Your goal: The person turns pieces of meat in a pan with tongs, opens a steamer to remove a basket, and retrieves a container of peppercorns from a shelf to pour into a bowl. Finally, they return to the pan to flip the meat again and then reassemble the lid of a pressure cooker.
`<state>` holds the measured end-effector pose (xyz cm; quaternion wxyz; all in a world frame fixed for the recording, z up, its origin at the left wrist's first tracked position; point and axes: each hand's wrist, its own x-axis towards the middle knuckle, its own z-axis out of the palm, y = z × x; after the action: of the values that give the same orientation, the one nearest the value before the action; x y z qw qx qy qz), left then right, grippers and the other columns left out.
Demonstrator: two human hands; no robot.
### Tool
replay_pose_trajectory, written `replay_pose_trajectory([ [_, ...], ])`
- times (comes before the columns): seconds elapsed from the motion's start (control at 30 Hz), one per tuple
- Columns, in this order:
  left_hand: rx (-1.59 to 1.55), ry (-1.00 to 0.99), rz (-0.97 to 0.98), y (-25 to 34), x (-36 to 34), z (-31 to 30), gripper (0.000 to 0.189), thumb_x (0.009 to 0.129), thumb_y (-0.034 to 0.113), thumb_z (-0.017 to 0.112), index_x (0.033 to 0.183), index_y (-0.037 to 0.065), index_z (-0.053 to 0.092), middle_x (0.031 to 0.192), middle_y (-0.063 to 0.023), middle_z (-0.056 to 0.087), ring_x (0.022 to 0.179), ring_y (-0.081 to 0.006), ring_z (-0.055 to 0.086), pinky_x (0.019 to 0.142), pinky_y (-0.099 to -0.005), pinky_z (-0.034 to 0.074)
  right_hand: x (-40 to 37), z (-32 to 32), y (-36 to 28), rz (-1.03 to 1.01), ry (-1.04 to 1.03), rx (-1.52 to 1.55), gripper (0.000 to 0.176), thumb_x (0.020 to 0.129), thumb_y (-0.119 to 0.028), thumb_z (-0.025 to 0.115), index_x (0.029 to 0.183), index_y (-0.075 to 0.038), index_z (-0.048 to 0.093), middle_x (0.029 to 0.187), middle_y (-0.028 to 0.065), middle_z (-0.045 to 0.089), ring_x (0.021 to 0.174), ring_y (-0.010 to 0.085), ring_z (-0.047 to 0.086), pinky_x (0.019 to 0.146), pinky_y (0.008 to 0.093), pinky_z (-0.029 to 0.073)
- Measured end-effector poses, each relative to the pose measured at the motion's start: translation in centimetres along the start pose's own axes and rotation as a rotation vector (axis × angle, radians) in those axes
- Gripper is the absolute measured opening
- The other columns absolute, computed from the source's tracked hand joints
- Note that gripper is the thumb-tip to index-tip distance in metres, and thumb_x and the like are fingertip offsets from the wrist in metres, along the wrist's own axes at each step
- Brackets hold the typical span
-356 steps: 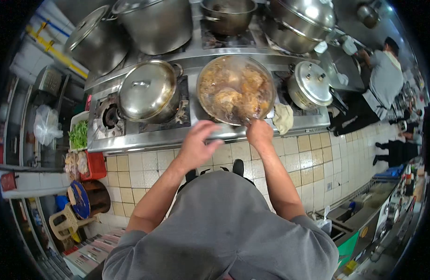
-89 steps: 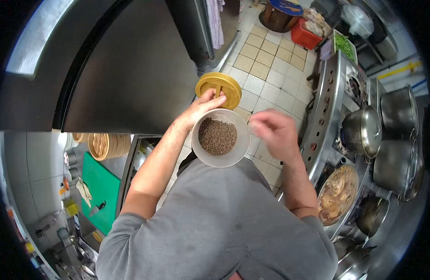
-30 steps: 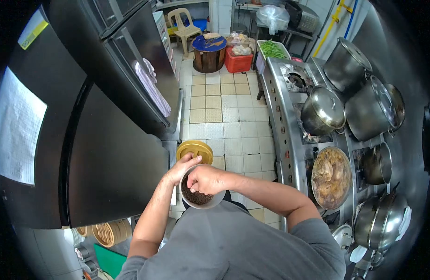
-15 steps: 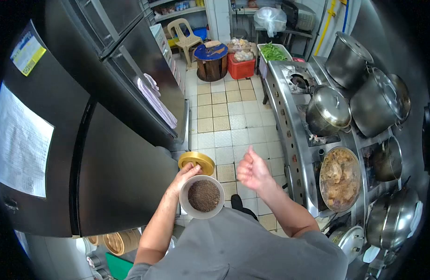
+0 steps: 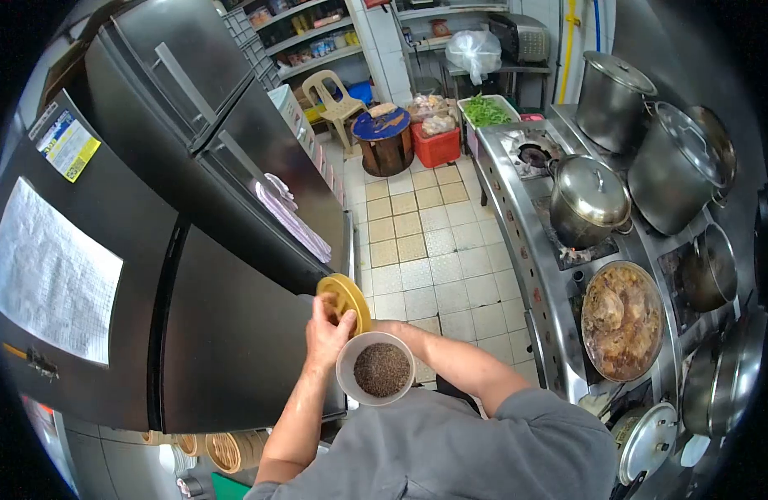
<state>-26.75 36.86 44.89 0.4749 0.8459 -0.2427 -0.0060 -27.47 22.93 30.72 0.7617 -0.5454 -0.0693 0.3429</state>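
My left hand (image 5: 327, 340) grips a yellow round lid (image 5: 347, 302) by its edge, thumb on the near side, the lid tipped up on its side. Right below the lid, close against my left hand, is a white round tub (image 5: 344, 379) with dark brown grains (image 5: 381, 370) inside, its open top facing up in front of my grey shirt. My right forearm reaches across to the left, and my right hand (image 5: 384, 328) goes in behind the tub and lid. Its fingers are hidden there, so I cannot tell what it holds.
At left stand dark fridges (image 5: 234, 342), a towel (image 5: 294, 218) on one handle. A steel stove (image 5: 517, 225) runs along the right with lidded pots (image 5: 590, 193) and an oval dish of food (image 5: 622, 321). Ahead are a tiled floor (image 5: 438, 267), a red crate (image 5: 436, 147) and a plastic chair (image 5: 336, 102).
My right hand has swung from the right in behind the tub. The lid has tipped more upright in my left hand. The camera view has shifted a little.
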Motion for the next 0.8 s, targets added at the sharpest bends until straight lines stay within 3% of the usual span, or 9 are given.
replay_pose_trajectory([
  [0.03, 0.149, 0.015, -0.01, 2.3, 0.1, -1.6, 0.054, 0.084, 0.027, 0.08, 0.129, 0.01, 0.054, 0.096, -0.0186, 0.073, 0.087, -0.0326, 0.073, 0.078, -0.0418, 0.058, -0.5, 0.1, 0.0, 0.013, -0.007, -0.01, 0.034, 0.104, -0.04, 0.055, 0.097, -0.009, 0.067, 0.086, 0.0049, 0.067, 0.077, 0.018, 0.065, 0.064, 0.0307, 0.052],
  [0.17, 0.568, -0.227, 0.35, 9.6, -1.4, -8.2, 0.06, 0.076, 0.055, 0.079, 0.115, 0.011, 0.071, 0.094, -0.0119, 0.074, 0.088, -0.03, 0.063, 0.085, -0.0431, 0.045, -2.1, 0.7, -0.5, 0.018, -0.015, -0.032, 0.034, 0.104, -0.041, 0.055, 0.094, -0.01, 0.066, 0.084, 0.0042, 0.065, 0.075, 0.0178, 0.063, 0.062, 0.0309, 0.051],
  [0.27, 0.643, -0.498, 0.517, 12.3, -4.2, -7.5, 0.064, 0.074, 0.069, 0.074, 0.113, 0.019, 0.076, 0.089, -0.0045, 0.072, 0.088, -0.0245, 0.056, 0.083, -0.0406, 0.038, -2.9, 1.7, -0.3, 0.019, -0.01, -0.044, 0.035, 0.104, -0.041, 0.054, 0.092, -0.01, 0.065, 0.082, 0.0036, 0.064, 0.073, 0.0177, 0.062, 0.061, 0.031, 0.05],
  [0.33, 0.712, -0.608, 0.507, 12.2, -5.2, -5.9, 0.07, 0.072, 0.071, 0.076, 0.121, 0.021, 0.075, 0.1, -0.0085, 0.07, 0.097, -0.0275, 0.054, 0.086, -0.0403, 0.039, -3.6, 2.0, -0.2, 0.021, 0.0, -0.05, 0.035, 0.104, -0.042, 0.054, 0.091, -0.011, 0.064, 0.081, 0.0033, 0.063, 0.071, 0.0177, 0.061, 0.06, 0.031, 0.049],
  [0.47, 0.719, -0.612, 0.379, 10.3, -5.5, -4.6, 0.073, 0.073, 0.07, 0.076, 0.127, 0.021, 0.072, 0.123, -0.0153, 0.065, 0.11, -0.0323, 0.052, 0.095, -0.0442, 0.041, -4.6, 2.6, -0.1, 0.022, 0.022, -0.058, 0.036, 0.104, -0.043, 0.054, 0.088, -0.012, 0.062, 0.078, 0.0025, 0.061, 0.069, 0.0176, 0.059, 0.058, 0.0312, 0.048],
  [0.53, 0.489, -0.502, 0.494, 8.9, -5.6, -4.2, 0.071, 0.076, 0.065, 0.075, 0.129, 0.018, 0.072, 0.143, -0.0211, 0.053, 0.122, -0.0374, 0.048, 0.106, -0.0504, 0.04, -5.1, 2.9, -0.1, 0.021, 0.033, -0.066, 0.036, 0.105, -0.043, 0.053, 0.087, -0.012, 0.061, 0.077, 0.0022, 0.06, 0.067, 0.0175, 0.058, 0.057, 0.0312, 0.047],
  [0.57, 0.492, -0.587, 0.416, 9.3, -5.6, -4.3, 0.071, 0.078, 0.059, 0.073, 0.135, 0.016, 0.067, 0.153, -0.0215, 0.044, 0.134, -0.0409, 0.043, 0.113, -0.0554, 0.037, -5.3, 3.1, 0.0, 0.019, 0.041, -0.065, 0.037, 0.105, -0.043, 0.053, 0.086, -0.012, 0.061, 0.076, 0.002, 0.059, 0.066, 0.0175, 0.057, 0.057, 0.0313, 0.046],
  [0.7, 0.76, -0.631, 0.455, 7.9, -5.9, -3.1, 0.08, 0.08, 0.05, 0.07, 0.15, 0.018, 0.049, 0.156, -0.0192, 0.042, 0.147, -0.0424, 0.033, 0.114, -0.0633, 0.034, -5.6, 3.7, -0.3, 0.01, 0.08, -0.091, 0.038, 0.105, -0.044, 0.053, 0.083, -0.013, 0.059, 0.074, 0.0013, 0.057, 0.064, 0.0173, 0.055, 0.055, 0.0314, 0.045],
  [0.8, 0.509, -0.351, 0.578, 4.2, -5.8, -2.7, 0.073, 0.081, 0.058, 0.077, 0.131, 0.009, 0.058, 0.148, -0.0196, 0.049, 0.142, -0.0416, 0.041, 0.113, -0.0618, 0.035, -5.4, 4.0, -1.8, -0.004, 0.152, -0.116, 0.039, 0.105, -0.045, 0.053, 0.081, -0.014, 0.058, 0.072, 0.0008, 0.056, 0.062, 0.0172, 0.054, 0.053, 0.0315, 0.044],
])
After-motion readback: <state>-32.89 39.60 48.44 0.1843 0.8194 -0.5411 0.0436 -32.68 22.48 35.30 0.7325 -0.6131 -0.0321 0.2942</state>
